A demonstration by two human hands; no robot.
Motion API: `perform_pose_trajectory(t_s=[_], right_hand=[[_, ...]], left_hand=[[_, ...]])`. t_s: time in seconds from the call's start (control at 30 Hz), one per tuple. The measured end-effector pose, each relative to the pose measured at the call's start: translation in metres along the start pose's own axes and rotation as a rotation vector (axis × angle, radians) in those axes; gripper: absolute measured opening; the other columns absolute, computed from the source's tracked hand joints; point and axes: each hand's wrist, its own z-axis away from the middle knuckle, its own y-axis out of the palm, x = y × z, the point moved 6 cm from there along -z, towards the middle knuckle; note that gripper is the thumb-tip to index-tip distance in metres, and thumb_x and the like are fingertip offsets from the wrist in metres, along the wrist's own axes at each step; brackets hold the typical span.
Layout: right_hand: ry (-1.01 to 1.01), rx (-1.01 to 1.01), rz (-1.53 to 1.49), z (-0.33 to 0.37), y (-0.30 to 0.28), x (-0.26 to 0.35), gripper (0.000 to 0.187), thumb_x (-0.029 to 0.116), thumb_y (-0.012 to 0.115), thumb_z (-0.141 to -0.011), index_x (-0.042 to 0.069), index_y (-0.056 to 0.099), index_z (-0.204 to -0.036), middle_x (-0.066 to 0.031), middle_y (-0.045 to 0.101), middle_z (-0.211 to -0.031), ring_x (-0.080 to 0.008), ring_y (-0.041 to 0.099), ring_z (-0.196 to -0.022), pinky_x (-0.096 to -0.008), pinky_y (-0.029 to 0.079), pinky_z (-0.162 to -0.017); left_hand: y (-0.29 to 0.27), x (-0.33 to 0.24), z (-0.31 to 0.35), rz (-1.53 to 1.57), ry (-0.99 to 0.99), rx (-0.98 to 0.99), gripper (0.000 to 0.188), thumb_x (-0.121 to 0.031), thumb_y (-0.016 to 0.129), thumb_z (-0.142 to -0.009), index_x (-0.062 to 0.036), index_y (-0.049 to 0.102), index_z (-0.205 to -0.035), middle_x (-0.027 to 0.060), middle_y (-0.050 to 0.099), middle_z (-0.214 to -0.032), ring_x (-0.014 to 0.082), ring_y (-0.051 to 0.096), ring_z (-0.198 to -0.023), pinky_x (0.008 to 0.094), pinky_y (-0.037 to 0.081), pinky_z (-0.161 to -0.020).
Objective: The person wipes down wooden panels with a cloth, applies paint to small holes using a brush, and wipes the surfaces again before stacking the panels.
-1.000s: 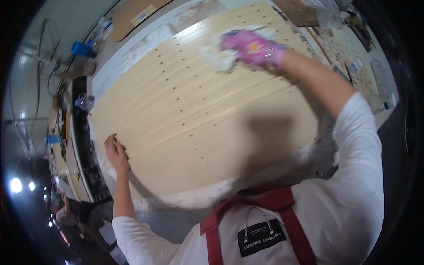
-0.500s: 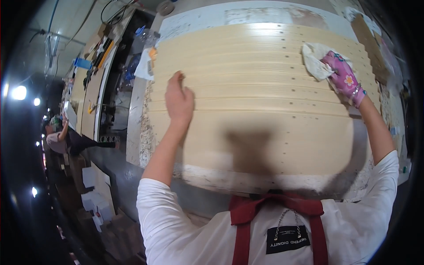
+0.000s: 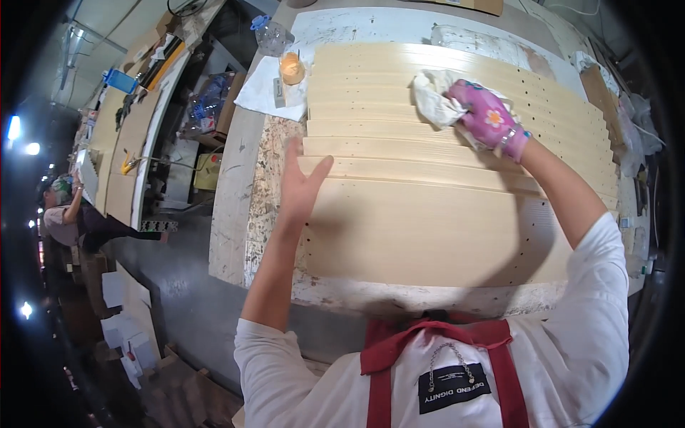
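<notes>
Several pale wooden boards (image 3: pixel 421 228) lie overlapped like steps on the worktable, with rows of small dark holes near their ends. My right hand (image 3: pixel 489 118), in a pink flowered glove, is closed on a white cloth (image 3: pixel 437 100) that rests on the upper boards, right of their middle. At the boards' left ends is my bare left hand (image 3: pixel 301 187). Its thumb stands apart from the fingers and nothing is in it. Whether the left hand touches the board edges I cannot tell.
On the table's far left, a white sheet (image 3: pixel 258 96) carries an orange-filled cup (image 3: pixel 291 68); a clear plastic bottle (image 3: pixel 272 39) stands behind. Paint stains mark the table edge (image 3: pixel 267 207). Another person (image 3: pixel 68 214) works at a bench further left. Plastic bags (image 3: pixel 635 135) lie at right.
My right hand has slid the cloth leftward across the boards. My left hand has shifted to the boards' left ends, its thumb spreading. The view has turned, showing more of the table's left.
</notes>
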Motion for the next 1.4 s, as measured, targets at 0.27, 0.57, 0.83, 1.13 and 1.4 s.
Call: perform_pose_trajectory(t_s=[0.27, 0.57, 0.83, 1.13, 1.4], right_hand=[[0.001, -0.002, 0.123, -0.106, 0.087, 0.122, 0.027, 0.011, 0.063, -0.068, 0.010, 0.064, -0.095, -0.0119, 0.065, -0.085, -0.0277, 0.064, -0.078, -0.0401, 0.051, -0.069], [0.168, -0.175, -0.598, 0.005, 0.020, 0.007, 0.013, 0.015, 0.053, -0.084, 0.010, 0.060, -0.094, 0.0004, 0.056, -0.078, -0.0087, 0.051, -0.058, -0.0246, 0.044, -0.051], [0.491, -0.275, 0.402, 0.230, -0.179, -0.201, 0.037, 0.015, 0.056, -0.079, 0.005, 0.052, -0.115, -0.0154, 0.058, -0.107, -0.0301, 0.056, -0.102, -0.0361, 0.044, -0.088], [-0.244, 0.003, 0.194, -0.054, 0.027, 0.051, 0.033, 0.004, 0.067, -0.063, 0.005, 0.057, -0.094, -0.0126, 0.056, -0.086, -0.0317, 0.057, -0.086, -0.0413, 0.047, -0.074], [-0.228, 0.010, 0.007, -0.114, 0.078, 0.098, 0.033, 0.009, 0.064, -0.069, 0.006, 0.056, -0.101, -0.0145, 0.058, -0.096, -0.0314, 0.057, -0.088, -0.0408, 0.048, -0.076]], left_hand=[[0.013, 0.012, -0.012, 0.135, 0.064, 0.105, 0.067, -0.014, 0.063, -0.084, 0.0026, 0.027, -0.138, 0.0187, 0.041, -0.131, 0.0238, 0.043, -0.118, 0.0325, 0.034, -0.099], [0.005, 0.008, -0.010, 0.127, -0.047, 0.085, 0.076, -0.022, 0.061, -0.086, -0.0024, 0.015, -0.143, 0.0190, 0.032, -0.142, 0.0256, 0.032, -0.131, 0.0330, 0.029, -0.104], [0.000, 0.027, -0.081, 0.345, -0.219, 0.256, 0.065, -0.027, 0.057, -0.088, -0.0041, 0.026, -0.140, 0.0084, 0.045, -0.133, 0.0197, 0.046, -0.118, 0.0313, 0.037, -0.097], [0.030, 0.005, -0.074, 0.481, -0.319, 0.413, 0.060, -0.025, 0.056, -0.088, -0.0055, 0.031, -0.139, 0.0074, 0.047, -0.130, 0.0171, 0.047, -0.115, 0.0292, 0.040, -0.093], [0.025, 0.012, -0.082, 0.447, -0.271, 0.461, 0.067, -0.026, 0.058, -0.086, -0.0045, 0.026, -0.141, 0.0103, 0.044, -0.133, 0.0197, 0.046, -0.117, 0.0312, 0.035, -0.098]])
